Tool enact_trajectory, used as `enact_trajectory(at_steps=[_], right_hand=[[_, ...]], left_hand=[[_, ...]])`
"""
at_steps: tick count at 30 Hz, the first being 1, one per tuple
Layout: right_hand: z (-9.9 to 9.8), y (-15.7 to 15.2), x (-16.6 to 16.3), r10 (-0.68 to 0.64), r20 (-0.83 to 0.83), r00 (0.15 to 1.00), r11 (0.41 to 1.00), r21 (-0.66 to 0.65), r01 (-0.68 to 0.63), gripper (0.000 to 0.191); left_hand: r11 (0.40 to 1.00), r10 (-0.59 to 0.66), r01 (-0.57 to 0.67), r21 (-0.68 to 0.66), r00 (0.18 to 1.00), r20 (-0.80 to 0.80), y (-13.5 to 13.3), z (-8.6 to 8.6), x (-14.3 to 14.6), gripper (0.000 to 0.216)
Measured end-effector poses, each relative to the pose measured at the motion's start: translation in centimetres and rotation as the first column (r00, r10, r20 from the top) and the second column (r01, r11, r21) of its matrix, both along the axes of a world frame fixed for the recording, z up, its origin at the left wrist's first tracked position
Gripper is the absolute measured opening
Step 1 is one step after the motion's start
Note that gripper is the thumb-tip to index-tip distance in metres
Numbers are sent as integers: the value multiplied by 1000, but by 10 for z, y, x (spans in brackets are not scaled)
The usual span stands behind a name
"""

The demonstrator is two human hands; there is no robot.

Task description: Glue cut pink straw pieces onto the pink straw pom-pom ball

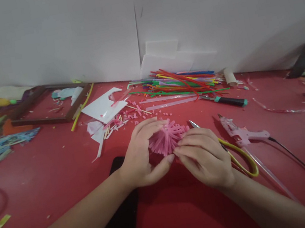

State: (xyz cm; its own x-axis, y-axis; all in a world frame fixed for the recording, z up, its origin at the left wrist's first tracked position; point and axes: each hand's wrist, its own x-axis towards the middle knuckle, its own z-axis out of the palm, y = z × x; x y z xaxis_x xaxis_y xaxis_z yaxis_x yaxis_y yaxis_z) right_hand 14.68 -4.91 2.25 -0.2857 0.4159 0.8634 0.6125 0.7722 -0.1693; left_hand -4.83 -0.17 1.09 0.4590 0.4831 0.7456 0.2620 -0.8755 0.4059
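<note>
A pink pompom-like bundle of short pipe-cleaner strands (166, 139) is held between both hands above the red table (171, 220). My left hand (140, 153) curves around its left side, fingers over the back and thumb at the lower front. On the right, my right hand (205, 155) pinches strands at the bundle's lower right edge with thumb and fingertips. Yellow-handled scissors (250, 163) lie partly beneath my right hand, the blade tip showing beyond the fingers. A black phone-like slab (115, 222) lies under my left forearm.
A pink glue gun (241, 133) with a cord lies at right. Behind are colourful pipe cleaners (182, 83), a dark-handled cutter (231, 101), white card scraps (104, 106) and pink clippings. A brown frame (44, 120) and blue strands (2, 150) lie at left.
</note>
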Motion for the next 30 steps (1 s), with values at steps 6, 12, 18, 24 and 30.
enact_trajectory(at_steps=[6,12,18,24,30], right_hand=[[-1,-1,1,-16,2,1000,1000,11,16,18],[-2,-2,3,-22,-7,1000,999,27,22,18],[-3,-1,3,-3,-5,1000,1000,10,3,21],[-5,-1,3,23,-10,1000,1000,4,-22,25],[-6,-1,2,0,-9,1000,1000,7,0,24]], left_hand=[[995,1,1,99,1000,-23,0,3,-1,50],[973,79,-64,223,995,-62,-1,9,-3,42],[965,113,-89,248,990,-84,-1,11,-2,34],[961,120,-89,261,987,-106,-2,12,-1,30],[957,113,-74,280,986,-126,-1,12,-1,26]])
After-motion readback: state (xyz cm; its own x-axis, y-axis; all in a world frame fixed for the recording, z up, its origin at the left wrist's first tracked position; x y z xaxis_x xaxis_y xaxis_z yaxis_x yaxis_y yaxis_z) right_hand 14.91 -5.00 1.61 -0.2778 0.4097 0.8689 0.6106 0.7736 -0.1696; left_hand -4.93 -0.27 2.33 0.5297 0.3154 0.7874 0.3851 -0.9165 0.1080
